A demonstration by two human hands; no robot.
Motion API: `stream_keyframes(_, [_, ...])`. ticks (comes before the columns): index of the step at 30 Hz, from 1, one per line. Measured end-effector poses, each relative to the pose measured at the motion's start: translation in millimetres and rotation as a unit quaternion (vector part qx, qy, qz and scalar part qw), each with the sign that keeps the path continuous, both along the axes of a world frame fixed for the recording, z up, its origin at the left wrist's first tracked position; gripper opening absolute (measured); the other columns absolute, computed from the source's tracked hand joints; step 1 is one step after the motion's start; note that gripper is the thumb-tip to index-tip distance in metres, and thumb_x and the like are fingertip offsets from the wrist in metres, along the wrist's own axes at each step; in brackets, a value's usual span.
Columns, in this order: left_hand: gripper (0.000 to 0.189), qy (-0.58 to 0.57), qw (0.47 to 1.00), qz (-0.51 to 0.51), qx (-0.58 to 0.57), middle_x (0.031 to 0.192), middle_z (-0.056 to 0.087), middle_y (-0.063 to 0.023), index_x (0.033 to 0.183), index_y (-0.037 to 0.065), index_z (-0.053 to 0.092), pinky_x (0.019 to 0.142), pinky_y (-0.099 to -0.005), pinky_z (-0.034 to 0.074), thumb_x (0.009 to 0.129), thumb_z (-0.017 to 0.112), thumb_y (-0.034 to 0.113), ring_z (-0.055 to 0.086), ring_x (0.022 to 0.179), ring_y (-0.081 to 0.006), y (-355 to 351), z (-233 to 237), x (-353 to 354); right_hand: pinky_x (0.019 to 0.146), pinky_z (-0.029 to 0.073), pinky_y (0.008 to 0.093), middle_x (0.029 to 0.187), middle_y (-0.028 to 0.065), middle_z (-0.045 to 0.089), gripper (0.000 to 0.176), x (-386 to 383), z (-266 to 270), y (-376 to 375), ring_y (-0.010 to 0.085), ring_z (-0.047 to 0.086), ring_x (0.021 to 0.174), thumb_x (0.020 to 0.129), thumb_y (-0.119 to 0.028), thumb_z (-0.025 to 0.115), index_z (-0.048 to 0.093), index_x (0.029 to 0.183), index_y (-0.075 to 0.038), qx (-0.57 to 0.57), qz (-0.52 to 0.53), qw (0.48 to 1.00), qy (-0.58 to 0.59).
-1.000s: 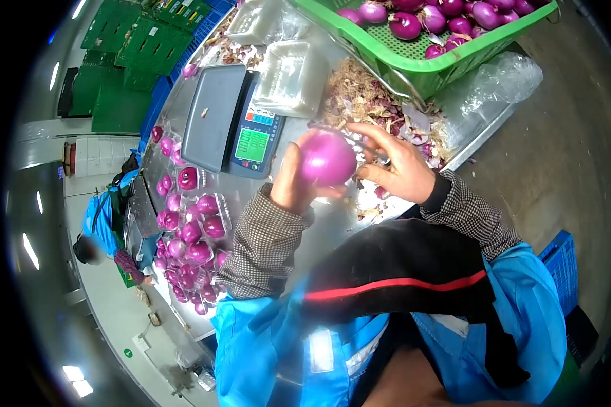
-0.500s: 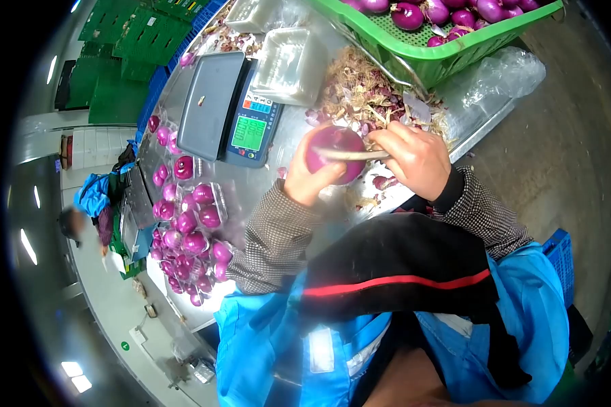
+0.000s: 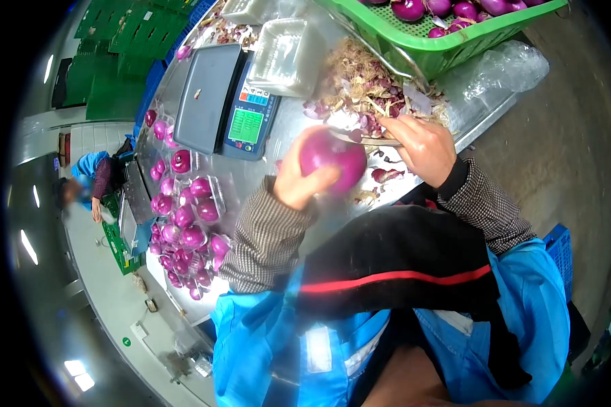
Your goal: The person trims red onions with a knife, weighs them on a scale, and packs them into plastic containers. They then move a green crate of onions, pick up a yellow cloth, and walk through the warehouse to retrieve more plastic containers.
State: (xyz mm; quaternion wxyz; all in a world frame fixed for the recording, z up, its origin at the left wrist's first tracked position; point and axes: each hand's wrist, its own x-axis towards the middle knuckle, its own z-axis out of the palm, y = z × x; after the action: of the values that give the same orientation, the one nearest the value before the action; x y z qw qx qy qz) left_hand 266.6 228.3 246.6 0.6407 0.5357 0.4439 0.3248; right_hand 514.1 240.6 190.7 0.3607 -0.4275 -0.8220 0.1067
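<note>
My left hand [image 3: 301,175] is closed around a large red onion [image 3: 341,161], thumb across its near side. My right hand [image 3: 422,146] grips a knife [image 3: 380,142] whose blade points left and lies at the onion's upper right edge. Beneath and behind the hands spreads a heap of dry onion skins and roots [image 3: 360,85]. Loose dark peelings [image 3: 385,175] lie on the table just below the knife. Left of the onion sits a digital scale [image 3: 210,98] with a lit green display.
A green basket [image 3: 448,44] of red onions stands at the upper right, near crumpled clear plastic [image 3: 509,68]. Clear trays [image 3: 286,57] are stacked beside the scale. Packed onions [image 3: 187,217] crowd the table's left side. A person in blue [image 3: 91,169] bends over crates farther left.
The knife has moved from across the onion's face to its upper right edge. My left hand has turned the onion slightly. The person in the background has leaned forward.
</note>
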Motion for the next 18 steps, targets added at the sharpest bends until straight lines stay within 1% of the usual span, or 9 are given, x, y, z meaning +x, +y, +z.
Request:
stream_keyframes(1, [0.076, 0.029, 0.999, 0.017, 0.02, 0.121, 0.056, -0.0154, 0.13, -0.001, 0.04, 0.096, -0.0375, 0.047, 0.072, 0.077, 0.033, 0.057, 0.11, -0.0246, 1.6, -4.0, 0.8, 0.067, 0.053, 0.0352, 0.092, 0.0107, 0.064, 0.04, -4.4, 9.5, -4.8, 0.0286, 0.065, 0.079, 0.076, -0.002, 0.061, 0.061, 0.116, -0.008, -0.069, 0.008, 0.996, 0.052])
stream_keyframes(6, [0.08, 0.162, 0.971, 0.107, 0.142, 0.114, 0.056, -0.0162, 0.128, 0.0, 0.041, 0.09, -0.0349, 0.049, 0.064, 0.084, 0.022, 0.058, 0.105, -0.0252, 0.5, -9.2, 16.5, 0.072, 0.051, 0.0336, 0.096, 0.0126, 0.064, 0.036, -24.1, 11.4, -1.0, 0.0263, 0.065, 0.08, 0.09, -0.021, 0.062, 0.056, 0.122, -0.006, -0.223, 0.01, 0.951, 0.213])
stream_keyframes(8, [0.08, 0.289, 0.914, 0.079, 0.272, 0.112, 0.054, -0.0175, 0.126, -0.001, 0.043, 0.09, -0.0379, 0.048, 0.062, 0.084, 0.022, 0.057, 0.103, -0.0289, -0.1, -9.5, 15.0, 0.072, 0.052, 0.0359, 0.102, 0.0128, 0.065, 0.043, -28.9, 20.1, 2.5, 0.0286, 0.066, 0.079, 0.089, -0.03, 0.063, 0.054, 0.125, -0.007, -0.338, 0.04, 0.911, 0.234])
stream_keyframes(9, [0.08, 0.351, 0.874, 0.065, 0.331, 0.111, 0.053, -0.0181, 0.125, -0.002, 0.044, 0.09, -0.0393, 0.048, 0.061, 0.084, 0.023, 0.056, 0.102, -0.0307, -1.3, -9.4, 12.4, 0.073, 0.05, 0.0363, 0.093, 0.0135, 0.065, 0.051, -34.0, 19.9, 5.1, 0.0259, 0.065, 0.079, 0.088, -0.035, 0.064, 0.05, 0.128, -0.007, -0.315, 0.078, 0.912, 0.253])
stream_keyframes(10, [0.082, 0.38, 0.869, 0.074, 0.308, 0.112, 0.052, -0.0188, 0.126, -0.001, 0.045, 0.091, -0.0401, 0.047, 0.06, 0.085, 0.025, 0.055, 0.103, -0.032, -3.3, -11.8, 7.0, 0.065, 0.051, 0.0349, 0.086, 0.013, 0.065, 0.048, -40.5, 6.3, 6.5, 0.0238, 0.065, 0.068, 0.089, -0.033, 0.063, 0.052, 0.126, -0.004, -0.271, 0.079, 0.925, 0.253])
stream_keyframes(12, [0.085, 0.436, 0.855, 0.092, 0.264, 0.114, 0.05, -0.0203, 0.126, -0.001, 0.046, 0.094, -0.0415, 0.045, 0.057, 0.087, 0.03, 0.054, 0.105, -0.0346, -6.0, -24.0, -12.6, 0.056, 0.05, 0.0328, 0.079, 0.0123, 0.066, 0.044, -40.9, -25.4, 4.8, 0.021, 0.062, 0.055, 0.09, -0.032, 0.062, 0.054, 0.123, -0.003, -0.397, 0.065, 0.877, 0.263])
stream_keyframes(14, [0.085, 0.448, 0.86, 0.089, 0.226, 0.113, 0.05, -0.0193, 0.127, 0.001, 0.048, 0.092, -0.0415, 0.047, 0.057, 0.087, 0.031, 0.055, 0.103, -0.0345, -7.4, -48.4, -42.0, 0.053, 0.051, 0.0326, 0.078, 0.0131, 0.068, 0.038, -33.6, -31.5, -3.9, 0.0191, 0.063, 0.05, 0.092, -0.03, 0.059, 0.057, 0.119, -0.004, -0.401, 0.035, 0.893, 0.202])
stream_keyframes(16, [0.086, 0.466, 0.861, 0.085, 0.184, 0.112, 0.05, -0.0196, 0.126, 0.0, 0.049, 0.091, -0.0414, 0.047, 0.057, 0.086, 0.033, 0.055, 0.102, -0.0351, -11.6, -71.6, -58.4, 0.066, 0.051, 0.0368, 0.083, 0.0148, 0.067, 0.025, -31.9, -57.0, -15.0, 0.0281, 0.066, 0.073, 0.091, -0.028, 0.06, 0.063, 0.104, -0.007, -0.391, 0.021, 0.917, 0.076])
stream_keyframes(18, [0.087, 0.486, 0.848, 0.045, 0.208, 0.11, 0.053, -0.021, 0.126, -0.001, 0.049, 0.09, -0.0423, 0.048, 0.057, 0.086, 0.035, 0.056, 0.101, -0.0371, -13.2, -108.6, -81.4, 0.065, 0.05, 0.0415, 0.085, 0.0144, 0.067, 0.026, -33.2, -82.6, -34.7, 0.0313, 0.065, 0.074, 0.09, -0.032, 0.059, 0.063, 0.1, -0.009, -0.343, 0.033, 0.938, 0.04])
